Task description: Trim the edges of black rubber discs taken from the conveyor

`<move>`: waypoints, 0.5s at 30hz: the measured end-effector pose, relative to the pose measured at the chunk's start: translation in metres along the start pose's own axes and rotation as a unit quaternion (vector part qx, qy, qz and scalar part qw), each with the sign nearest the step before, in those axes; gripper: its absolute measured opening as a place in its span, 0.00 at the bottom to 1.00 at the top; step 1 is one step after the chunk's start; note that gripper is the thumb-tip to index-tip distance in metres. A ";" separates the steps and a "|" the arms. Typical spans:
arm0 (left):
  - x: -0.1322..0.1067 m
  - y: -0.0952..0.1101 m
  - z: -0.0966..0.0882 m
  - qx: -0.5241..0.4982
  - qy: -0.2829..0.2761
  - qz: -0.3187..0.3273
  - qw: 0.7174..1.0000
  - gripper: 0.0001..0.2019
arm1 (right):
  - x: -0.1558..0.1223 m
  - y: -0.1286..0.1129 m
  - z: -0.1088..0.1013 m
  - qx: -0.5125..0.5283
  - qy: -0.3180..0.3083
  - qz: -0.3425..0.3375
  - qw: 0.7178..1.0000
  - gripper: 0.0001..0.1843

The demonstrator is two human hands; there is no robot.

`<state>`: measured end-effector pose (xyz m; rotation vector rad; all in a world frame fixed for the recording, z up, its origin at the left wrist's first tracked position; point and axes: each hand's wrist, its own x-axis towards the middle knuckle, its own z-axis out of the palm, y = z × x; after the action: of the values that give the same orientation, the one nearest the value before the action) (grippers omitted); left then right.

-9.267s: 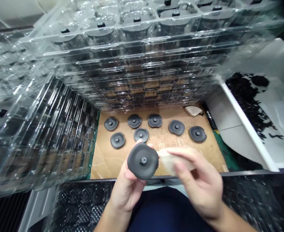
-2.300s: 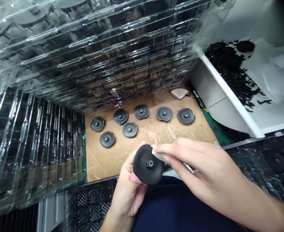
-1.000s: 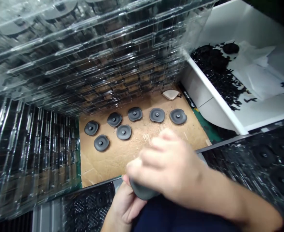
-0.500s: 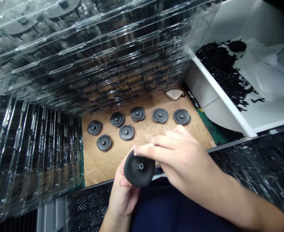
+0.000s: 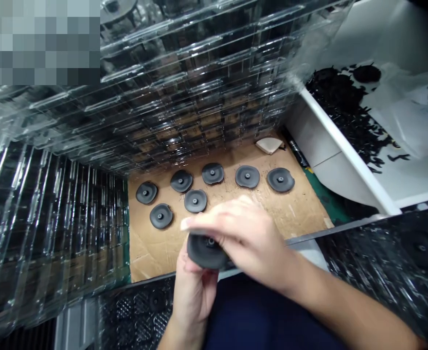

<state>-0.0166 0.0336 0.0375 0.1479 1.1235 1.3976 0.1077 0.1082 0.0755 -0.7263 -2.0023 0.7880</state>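
A round black disc (image 5: 204,255) with a small raised stud in its centre is held up in front of me. My left hand (image 5: 195,287) grips it from below and the left side, its fingers partly hidden behind. Across the far edge and right side of the disc lies my right hand (image 5: 246,233), fingers bent over it and partly hiding the stud; its fingertips are partly out of sight. Several similar discs, among them one black disc (image 5: 161,216), lie stud up on the brown cardboard (image 5: 155,248) beyond my hands.
Stacked clear plastic trays (image 5: 185,92) rise at the back, with more trays (image 5: 49,218) at the left. On the right, a white bin (image 5: 348,155) contains a heap of small black parts (image 5: 345,107). A pale wedge-shaped piece (image 5: 270,145) and a dark marker (image 5: 297,153) lie near the bin.
My right hand has moved left over the disc and now covers its far part. The disc has tipped, showing its face more narrowly. The view has shifted slightly.
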 end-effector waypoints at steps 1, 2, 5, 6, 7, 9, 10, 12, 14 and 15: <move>0.001 0.001 0.000 -0.018 -0.001 0.007 1.000 0.26 | -0.003 0.007 0.000 0.003 0.000 0.048 0.999 0.12; 0.001 0.003 0.000 -0.037 -0.007 0.004 0.999 0.25 | -0.010 0.015 0.000 -0.002 0.001 0.099 0.995 0.11; 0.001 0.011 -0.002 -0.087 -0.045 -0.039 0.994 0.25 | -0.041 0.042 0.006 -0.022 0.014 0.203 0.979 0.12; 0.000 0.013 -0.002 -0.094 -0.058 -0.052 0.992 0.25 | -0.054 0.050 0.010 -0.026 0.011 0.218 0.976 0.12; 0.000 0.015 -0.002 -0.097 -0.067 -0.061 0.991 0.25 | -0.065 0.058 0.014 -0.030 0.002 0.221 0.975 0.12; -0.002 0.016 -0.002 -0.097 -0.077 -0.068 0.990 0.25 | -0.080 0.067 0.020 -0.031 -0.017 0.217 0.975 0.11; -0.002 0.016 -0.002 -0.094 -0.082 -0.073 0.990 0.25 | -0.082 0.068 0.020 -0.030 -0.021 0.218 0.975 0.11; -0.003 0.014 -0.001 -0.089 -0.093 -0.081 0.988 0.25 | -0.073 0.060 0.014 -0.030 -0.014 0.228 0.973 0.11; -0.005 0.011 0.000 -0.086 -0.093 -0.079 0.989 0.24 | -0.052 0.040 0.004 -0.020 0.019 0.230 0.973 0.11; -0.005 0.009 0.000 -0.082 -0.089 -0.071 0.990 0.24 | -0.040 0.027 -0.001 -0.010 0.036 0.218 0.975 0.12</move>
<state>-0.0217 0.0314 0.0460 0.0718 0.8508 1.3163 0.1329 0.0963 0.0356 -1.2127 -1.8089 0.9776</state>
